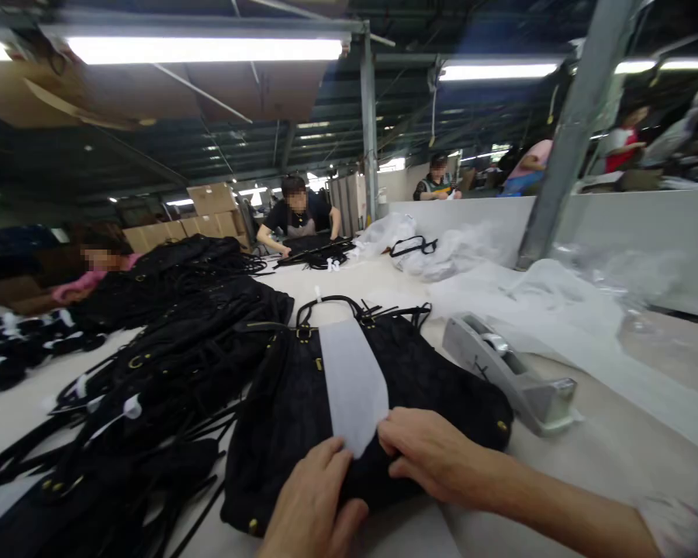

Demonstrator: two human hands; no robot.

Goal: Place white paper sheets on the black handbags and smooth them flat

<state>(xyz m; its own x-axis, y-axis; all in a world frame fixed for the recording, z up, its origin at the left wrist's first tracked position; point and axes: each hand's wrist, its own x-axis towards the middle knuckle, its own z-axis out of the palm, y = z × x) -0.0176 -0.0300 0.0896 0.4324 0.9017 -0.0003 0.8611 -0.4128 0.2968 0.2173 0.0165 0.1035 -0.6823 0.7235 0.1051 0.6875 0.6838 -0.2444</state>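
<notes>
A black handbag (291, 411) lies flat on the table in front of me, its handles (331, 302) pointing away. Down its middle runs a strip of thin white paper (352, 380). At the strip's lower right edge, my right hand (430, 453) is closed, its thumb and fingers pinching the paper. My left hand (317, 496) rests on the bag by the strip's lower left edge, fingertips at the paper and thumb apart. To the right of the bag sits a grey tape dispenser (509, 372).
More black bags (180, 333) are heaped on the left, straps trailing. Sheets of white wrapping (535, 294) spread over the right of the table. Across it, a person (296, 213) handles another black bag. A metal post (575, 124) rises behind on the right.
</notes>
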